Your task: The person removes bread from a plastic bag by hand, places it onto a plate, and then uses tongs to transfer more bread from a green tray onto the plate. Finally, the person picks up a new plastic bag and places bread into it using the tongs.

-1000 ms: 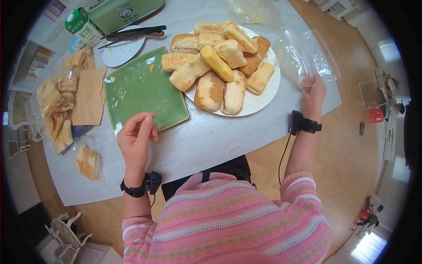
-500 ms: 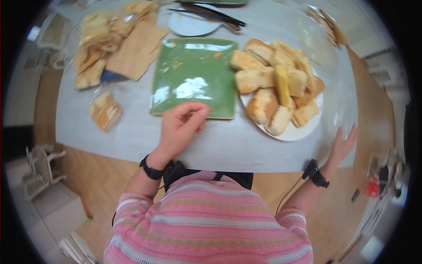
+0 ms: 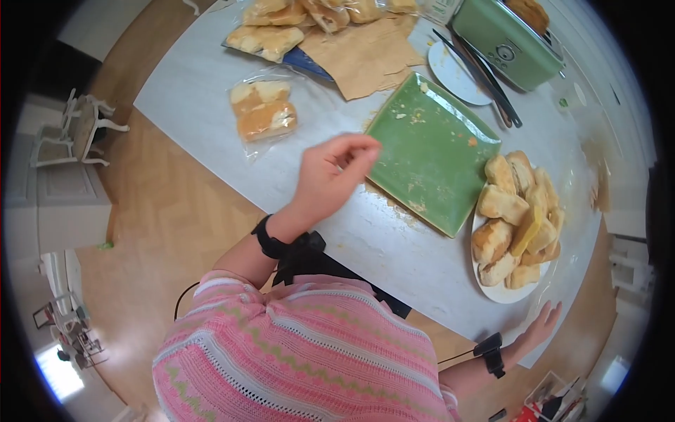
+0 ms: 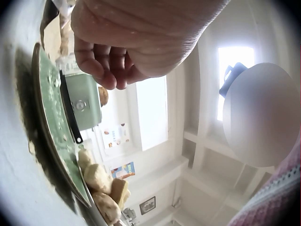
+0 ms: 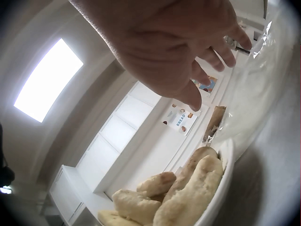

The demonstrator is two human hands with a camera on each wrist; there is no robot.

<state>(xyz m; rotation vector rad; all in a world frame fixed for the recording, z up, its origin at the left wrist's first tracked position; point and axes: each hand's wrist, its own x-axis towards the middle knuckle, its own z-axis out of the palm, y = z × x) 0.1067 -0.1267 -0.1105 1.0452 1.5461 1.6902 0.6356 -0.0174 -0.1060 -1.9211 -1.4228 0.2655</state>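
Note:
My left hand (image 3: 334, 172) hovers at the near-left edge of a square green plate (image 3: 436, 155) scattered with crumbs. Its fingers hang loosely curled, with nothing between them in the left wrist view. At the table's right edge, my right hand (image 3: 540, 327) has its fingers spread and holds nothing. Beside it, a white plate (image 3: 492, 292) bears a heap of bread rolls (image 3: 500, 205), with a yellow piece (image 3: 529, 231) on top. In the right wrist view, a clear plastic bag (image 5: 256, 94) lies by the fingers. Left of my left hand lies a bagged pair of rolls (image 3: 267, 119).
A green toaster (image 3: 510, 53) with bread in its slot stands at the back right. Before it, black tongs (image 3: 485, 77) lie across a small white plate (image 3: 450, 74). Brown paper (image 3: 358, 60) and more bagged bread (image 3: 264, 42) cover the back left.
The head view has swung left. My right hand has let go of the plastic bag and spread its fingers. My left hand stays loosely curled near the green plate.

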